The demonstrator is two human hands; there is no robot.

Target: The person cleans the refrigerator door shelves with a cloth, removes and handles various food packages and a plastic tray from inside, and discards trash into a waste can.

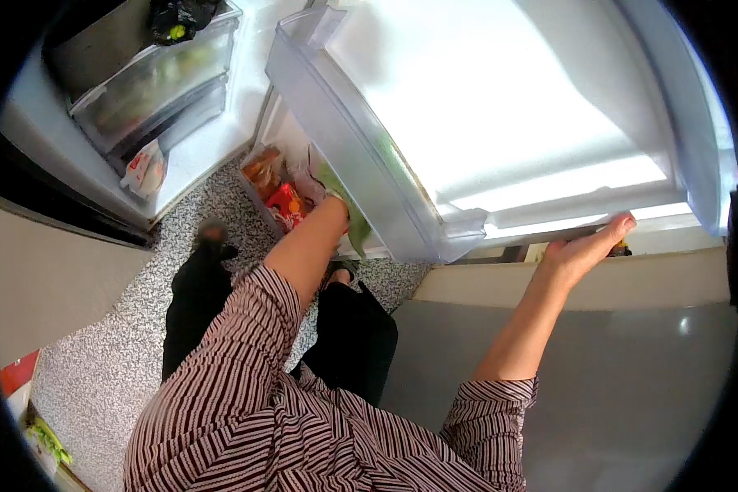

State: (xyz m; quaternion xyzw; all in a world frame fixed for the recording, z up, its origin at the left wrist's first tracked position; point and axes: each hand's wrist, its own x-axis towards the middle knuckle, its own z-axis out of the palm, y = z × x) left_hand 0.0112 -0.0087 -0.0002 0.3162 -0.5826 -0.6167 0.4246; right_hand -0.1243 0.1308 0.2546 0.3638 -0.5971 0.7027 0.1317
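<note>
My left hand reaches down into the lowest bin of the open fridge door. Its fingers are hidden behind the clear shelf above and a pale green piece that looks like a bag or cloth. Beside the wrist lie a red packet and an orange-brown packet. At the door's outer edge, my right hand grips the fridge door, its thumb along the edge and its other fingers mostly out of sight.
Clear drawers with produce stand inside the fridge at upper left. A white-and-red packet sits at the fridge's bottom front. My feet are on the speckled floor. A grey cabinet-like panel is at right, and green vegetables are at lower left.
</note>
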